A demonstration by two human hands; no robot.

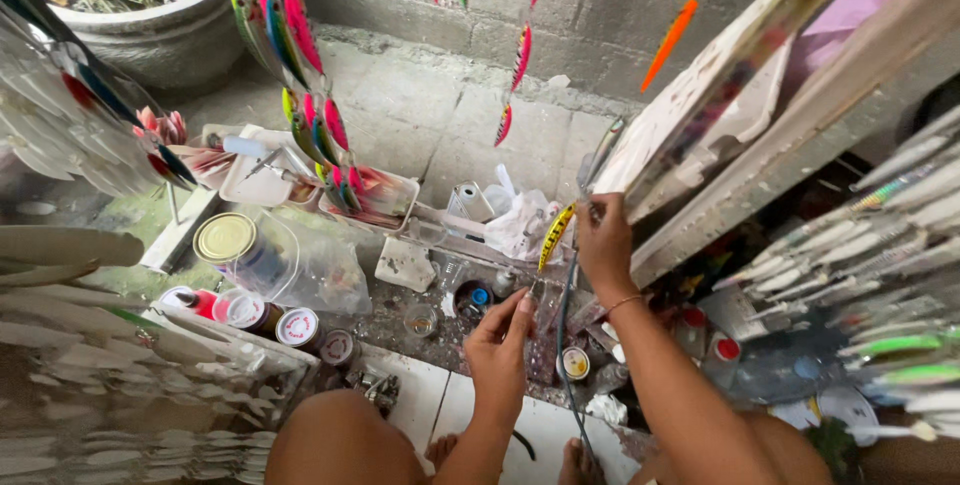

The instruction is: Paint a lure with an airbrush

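Right hand is raised just right of centre, fingers pinched together on the top end of a lure, which hangs down toward 7 o'clock from the fingertips. That lure is slim and fish-shaped, yellow with dark speckles. A thin bracelet circles the wrist, and the forearm runs down to 5 o'clock. Left hand sits lower, at 7 o'clock from the right one, fingers curled loosely with the thumb up, just below the lure's tail; whether it grips anything cannot be told. Beneath both hands lie small paint jars on a spattered board. Farther out at 9 o'clock stand round tins and a plastic bag. At 11 o'clock pink and green lures hang in a string. At 3 o'clock, racks hold rows of pale lure blanks.
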